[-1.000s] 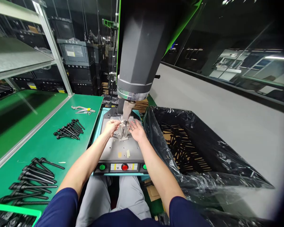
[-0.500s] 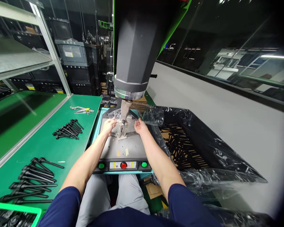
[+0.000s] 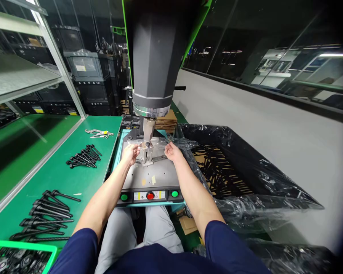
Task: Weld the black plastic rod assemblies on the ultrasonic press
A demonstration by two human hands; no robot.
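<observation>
Film [image 3: 160, 142], clear and thin, spans between your 2 hands in the head view, over the far half of the machine's grey plate [image 3: 137, 179], and trails on past the plate's right edge. Your left hand [image 3: 130, 154], just left of the metal fixture [image 3: 147, 154], has its fingers curled into what looks like a pinch on the film. Your right hand [image 3: 173, 151], a little apart from the fixture on its right, is likewise closed on the film. The tool tip [image 3: 148, 131] under the dark press head [image 3: 154, 64] points down at the fixture's top; you cannot tell whether it touches the film. Along the machine's near edge sit 2 green buttons [image 3: 175, 193] with 1 red button [image 3: 150, 195] between them. On the green bench [image 3: 97, 186] to your left, hand tools [image 3: 100, 134] lie near the far right corner, 1 bunch of black bolts [image 3: 84, 156] toward the right edge, and a 2nd bunch [image 3: 47, 215] nearer the near edge, beside a green-rimmed bin [image 3: 55, 249].
</observation>
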